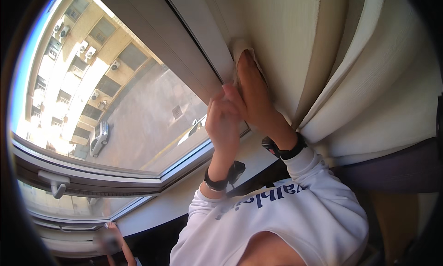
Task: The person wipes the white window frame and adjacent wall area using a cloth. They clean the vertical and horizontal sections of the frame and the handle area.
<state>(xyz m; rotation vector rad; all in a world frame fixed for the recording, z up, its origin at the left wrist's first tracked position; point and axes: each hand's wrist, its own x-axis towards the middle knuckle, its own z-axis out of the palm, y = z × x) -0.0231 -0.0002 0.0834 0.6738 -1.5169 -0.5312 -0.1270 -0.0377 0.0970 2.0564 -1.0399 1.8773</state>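
Observation:
My right hand (pixel 255 88) lies flattened over a pale, thin cloth or paper (pixel 238 44), pressed against the reveal beside the window frame (pixel 193 41). The pale edge shows around its fingertips and along its outer side. Just left of it and lower is my left hand (pixel 224 117), blurred, with bent fingers close to the right thumb and in front of the frame's edge. Whether the left fingers grip anything is unclear. Both wrists wear black straps with small dark devices.
Gathered cream curtains (pixel 346 76) hang to the right. A white sill (pixel 193 183) runs below the window glass (pixel 145 117). A white window handle (pixel 55 183) sticks out at left. Another person's raised arm (pixel 126 245) reaches the window at lower left.

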